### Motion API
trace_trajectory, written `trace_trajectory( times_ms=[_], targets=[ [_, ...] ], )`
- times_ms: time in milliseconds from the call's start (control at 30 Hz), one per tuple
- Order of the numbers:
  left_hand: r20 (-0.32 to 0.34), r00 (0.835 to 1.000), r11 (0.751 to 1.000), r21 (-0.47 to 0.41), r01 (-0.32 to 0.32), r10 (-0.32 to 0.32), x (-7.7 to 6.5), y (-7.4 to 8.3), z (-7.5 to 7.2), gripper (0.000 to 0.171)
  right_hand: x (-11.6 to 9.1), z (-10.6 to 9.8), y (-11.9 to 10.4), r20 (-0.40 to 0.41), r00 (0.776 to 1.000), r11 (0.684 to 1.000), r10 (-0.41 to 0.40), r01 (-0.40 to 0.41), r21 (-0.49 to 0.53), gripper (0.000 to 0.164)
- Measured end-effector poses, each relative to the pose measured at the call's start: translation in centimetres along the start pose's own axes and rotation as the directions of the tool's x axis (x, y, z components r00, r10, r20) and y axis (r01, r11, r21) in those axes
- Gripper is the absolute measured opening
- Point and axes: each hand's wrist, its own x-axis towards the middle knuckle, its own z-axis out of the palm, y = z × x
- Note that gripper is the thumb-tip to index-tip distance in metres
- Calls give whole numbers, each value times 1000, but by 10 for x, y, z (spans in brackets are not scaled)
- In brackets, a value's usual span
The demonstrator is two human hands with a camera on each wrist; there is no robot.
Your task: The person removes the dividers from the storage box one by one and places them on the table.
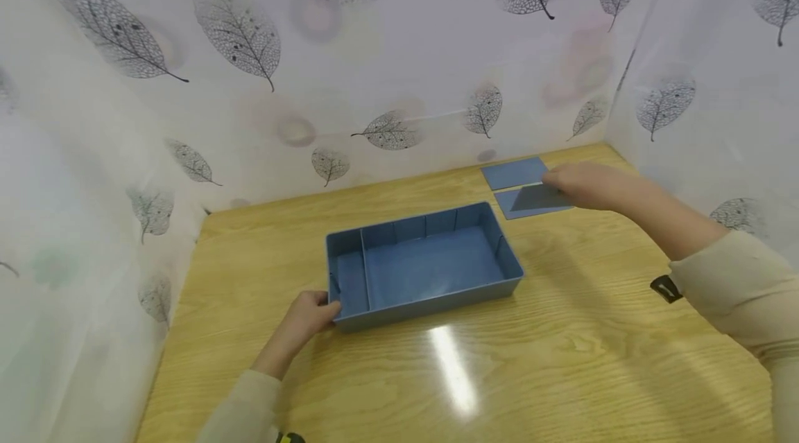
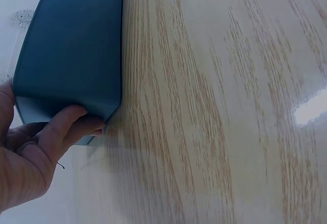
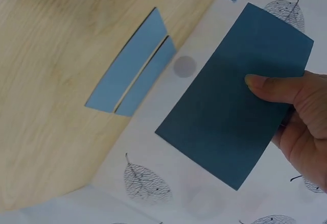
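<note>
A blue plastic box (image 1: pixel 431 310) with an open top stands on the table. One thin divider (image 1: pixel 365 270) crosses it near its left end. My left hand (image 1: pixel 304 322) grips the front left corner, thumb over the rim and fingers along the outer wall (image 2: pixel 71 45). Above the back right of the table, my right hand (image 1: pixel 589 185) pinches a thin blue divider panel (image 3: pixel 225 117), thumb on its near face and the other fingers behind. Two similar flat panels lie side by side beneath it, the farther panel (image 1: pixel 512 172) and the nearer panel (image 1: pixel 507 209).
The wooden table (image 1: pixel 250 263) meets a leaf-patterned sheet (image 1: pixel 387 48) hanging at its back and both sides. Narrow slots line the box's inner walls (image 1: pixel 424 227). A bright light reflection (image 1: pixel 452 370) falls on the tabletop in front of the box.
</note>
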Motion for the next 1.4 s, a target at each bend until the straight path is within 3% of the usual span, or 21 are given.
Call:
trace_trajectory(
  times_ms=[300, 500, 800, 1167, 1400],
  targets=[
    [18, 1000, 1000, -12, 14, -14, 0, 1, -1, 46, -4, 25, 11, -14, 1000, 1000, 10, -10, 11, 24],
    [26, 1000, 1000, -18, 11, -11, 0, 2, -1, 47, -5, 49, 16, -75, 997, 999, -18, 20, 30, 27],
    [24, 1000, 1000, -14, 10, -10, 1, -1, -2, 46, -10, 72, 18, -119, 993, 1000, 16, -13, 26, 26],
    [24, 1000, 999, -42, 8, -7, 2, -2, -2, 47, -17, 104, 19, -245, 969, 999, -24, 33, 32, 22],
    [21, 1000, 999, -44, 19, -18, 1, -2, 0, 50, -23, 117, 12, -208, 978, 1000, 4, -8, -17, 20]
  ],
)
